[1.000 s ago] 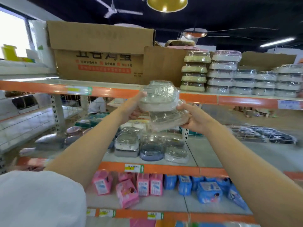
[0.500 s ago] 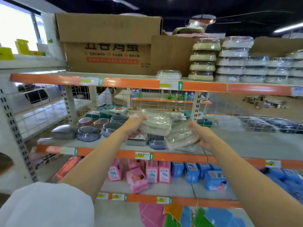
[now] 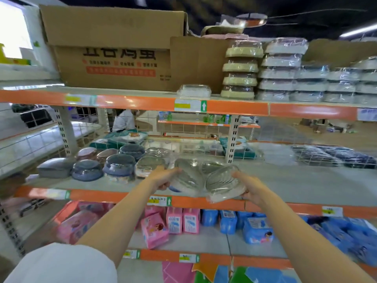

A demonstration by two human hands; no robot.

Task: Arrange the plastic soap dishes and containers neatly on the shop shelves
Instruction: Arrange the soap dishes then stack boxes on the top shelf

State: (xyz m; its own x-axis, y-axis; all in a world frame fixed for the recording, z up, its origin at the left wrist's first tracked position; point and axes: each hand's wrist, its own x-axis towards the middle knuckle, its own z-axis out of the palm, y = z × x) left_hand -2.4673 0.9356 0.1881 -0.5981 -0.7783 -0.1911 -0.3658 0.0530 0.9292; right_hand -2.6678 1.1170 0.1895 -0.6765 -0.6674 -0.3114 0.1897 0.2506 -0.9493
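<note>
My left hand (image 3: pixel 163 177) grips clear dish (image 3: pixel 186 177), my right hand (image 3: pixel 247 187) grips second clear dish (image 3: pixel 223 183), both over middle shelf edge (image 3: pixel 114 196). Left of my fingers: blue lidded dishes (image 3: pixel 119 166), crowding. Above: cardboard box (image 3: pixel 114 50), wrapped stacks (image 3: pixel 280 68).

Held over the front edge of the middle shelf (image 3: pixel 285 180): two wrapped soap dishes (image 3: pixel 204 180), between left hand (image 3: pixel 163 177) and right hand (image 3: pixel 252 188). Ranged left of them on that shelf, domed containers (image 3: pixel 119 166). Stood above it, on the top shelf (image 3: pixel 122 99), a cardboard box (image 3: pixel 114 52), with stacked dishes (image 3: pixel 240 72) to its right. Packed below it, boxed goods (image 3: pixel 183 220).
</note>
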